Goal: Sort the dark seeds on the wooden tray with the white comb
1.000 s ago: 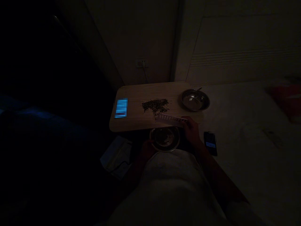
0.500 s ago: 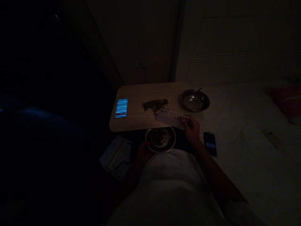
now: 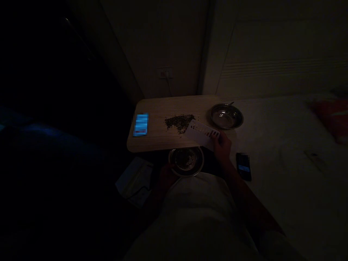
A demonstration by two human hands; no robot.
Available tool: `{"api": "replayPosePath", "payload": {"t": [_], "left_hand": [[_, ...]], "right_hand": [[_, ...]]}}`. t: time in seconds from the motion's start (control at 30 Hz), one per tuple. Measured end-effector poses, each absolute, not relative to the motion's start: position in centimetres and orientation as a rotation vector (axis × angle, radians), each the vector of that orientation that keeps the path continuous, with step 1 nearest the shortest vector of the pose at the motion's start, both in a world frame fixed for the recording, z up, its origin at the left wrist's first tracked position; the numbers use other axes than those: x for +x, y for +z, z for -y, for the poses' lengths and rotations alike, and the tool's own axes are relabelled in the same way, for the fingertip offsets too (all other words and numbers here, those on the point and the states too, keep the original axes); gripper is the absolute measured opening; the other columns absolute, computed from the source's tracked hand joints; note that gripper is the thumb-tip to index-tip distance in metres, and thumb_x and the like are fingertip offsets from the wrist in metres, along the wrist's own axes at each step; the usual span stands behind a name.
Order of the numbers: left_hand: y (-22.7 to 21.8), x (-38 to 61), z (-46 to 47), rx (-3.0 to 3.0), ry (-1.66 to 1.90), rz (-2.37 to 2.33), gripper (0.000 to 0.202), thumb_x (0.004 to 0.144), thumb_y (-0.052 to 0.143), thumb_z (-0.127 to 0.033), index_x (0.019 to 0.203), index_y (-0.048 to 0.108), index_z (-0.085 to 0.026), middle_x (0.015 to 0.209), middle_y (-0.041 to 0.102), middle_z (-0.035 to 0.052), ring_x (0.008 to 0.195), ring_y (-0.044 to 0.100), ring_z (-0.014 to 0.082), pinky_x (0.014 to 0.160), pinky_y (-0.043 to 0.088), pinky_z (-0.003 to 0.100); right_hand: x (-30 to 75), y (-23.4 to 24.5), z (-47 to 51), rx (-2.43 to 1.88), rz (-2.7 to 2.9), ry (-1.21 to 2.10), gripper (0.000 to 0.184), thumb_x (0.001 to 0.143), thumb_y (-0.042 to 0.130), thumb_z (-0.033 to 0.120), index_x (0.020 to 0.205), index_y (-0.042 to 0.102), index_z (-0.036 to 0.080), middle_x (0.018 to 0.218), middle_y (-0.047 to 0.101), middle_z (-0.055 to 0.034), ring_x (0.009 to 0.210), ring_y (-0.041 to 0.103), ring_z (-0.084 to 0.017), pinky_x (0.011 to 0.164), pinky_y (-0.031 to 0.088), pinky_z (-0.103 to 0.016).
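Grains, dark and small, lie scattered at the centre of the frame on a wooden table! Right hand in play, just right of centre, thumb and fingers pinching one end of a pale slotted card. Its free end reaches the right side of the pile; whether it touches the wood is too dim to call. Below centre, left hand grips a metal bowl at its left rim, fingers underneath hidden in the dark. More dark bits inside that one, right by the table's near edge!

Good form here, I'd judge: card low and tilted, long edge flat to the wood, short gentle strokes, because loose grains could skitter sideways. A steady rim tucked beneath the edge would catch strays. Slots could leak grains, so the solid side should do the pushing.
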State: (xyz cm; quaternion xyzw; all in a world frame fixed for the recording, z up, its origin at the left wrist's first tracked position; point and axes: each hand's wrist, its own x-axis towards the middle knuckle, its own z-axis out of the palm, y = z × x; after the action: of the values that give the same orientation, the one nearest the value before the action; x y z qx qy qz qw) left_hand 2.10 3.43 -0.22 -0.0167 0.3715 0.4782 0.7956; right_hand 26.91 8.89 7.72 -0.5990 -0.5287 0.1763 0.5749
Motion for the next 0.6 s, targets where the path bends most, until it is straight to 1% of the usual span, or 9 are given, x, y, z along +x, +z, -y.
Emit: {"api": "replayPosePath", "payload": {"t": [0.1, 0.2, 0.33, 0.5, 0.6], "left_hand": [[0.1, 2.2, -3.4, -0.043, 1.032, -0.866, 0.035, 0.066, 0.057, -0.007, 0.098, 0.070, -0.012, 0.085, 0.076, 0.0089, 0.088, 0.070, 0.0278, 0.089, 0.051, 0.041], [0.1, 2.1, -3.4, -0.038, 1.030, -0.862, 0.033, 0.067, 0.057, -0.008, 0.097, 0.070, -0.013, 0.086, 0.076, 0.0086, 0.087, 0.070, 0.0271, 0.088, 0.052, 0.040], [-0.4, 1.9, -3.4, -0.025, 1.016, -0.831, 0.032, 0.067, 0.058, -0.009, 0.096, 0.070, -0.011, 0.087, 0.076, 0.0098, 0.086, 0.070, 0.0267, 0.090, 0.050, 0.040], [-1.3, 1.8, -3.5, -0.019, 0.978, -0.788, 0.027, 0.066, 0.061, -0.012, 0.091, 0.070, -0.009, 0.087, 0.076, 0.0117, 0.085, 0.070, 0.0267, 0.090, 0.049, 0.039], [-1.4, 1.9, -3.6, -0.013, 0.985, -0.760, 0.031, 0.065, 0.061, -0.012, 0.095, 0.070, -0.011, 0.089, 0.076, 0.0112, 0.090, 0.069, 0.0288, 0.092, 0.048, 0.041]], "right_hand": [[26.8, 8.0, -9.2, -1.388, 1.247, 0.394, 0.021, 0.089, 0.054, 0.036, 0.096, 0.064, 0.019, 0.087, 0.069, -0.0053, 0.078, 0.061, -0.020, 0.071, 0.047, -0.031], [26.2, 8.4, -9.0, -1.374, 1.320, 0.419, 0.020, 0.090, 0.053, 0.037, 0.095, 0.064, 0.020, 0.081, 0.068, -0.0031, 0.072, 0.060, -0.019, 0.066, 0.047, -0.029], [25.4, 8.8, -8.6, -1.376, 1.406, 0.425, 0.021, 0.091, 0.051, 0.036, 0.095, 0.064, 0.020, 0.077, 0.066, -0.0020, 0.068, 0.058, -0.018, 0.062, 0.045, -0.028], [25.2, 9.0, -8.5, -1.363, 1.444, 0.421, 0.022, 0.092, 0.050, 0.035, 0.098, 0.065, 0.020, 0.082, 0.070, -0.0038, 0.073, 0.062, -0.019, 0.065, 0.047, -0.029], [25.2, 9.2, -8.5, -1.348, 1.479, 0.404, 0.023, 0.093, 0.050, 0.035, 0.102, 0.064, 0.020, 0.088, 0.071, -0.0053, 0.080, 0.065, -0.021, 0.070, 0.049, -0.031]]}}
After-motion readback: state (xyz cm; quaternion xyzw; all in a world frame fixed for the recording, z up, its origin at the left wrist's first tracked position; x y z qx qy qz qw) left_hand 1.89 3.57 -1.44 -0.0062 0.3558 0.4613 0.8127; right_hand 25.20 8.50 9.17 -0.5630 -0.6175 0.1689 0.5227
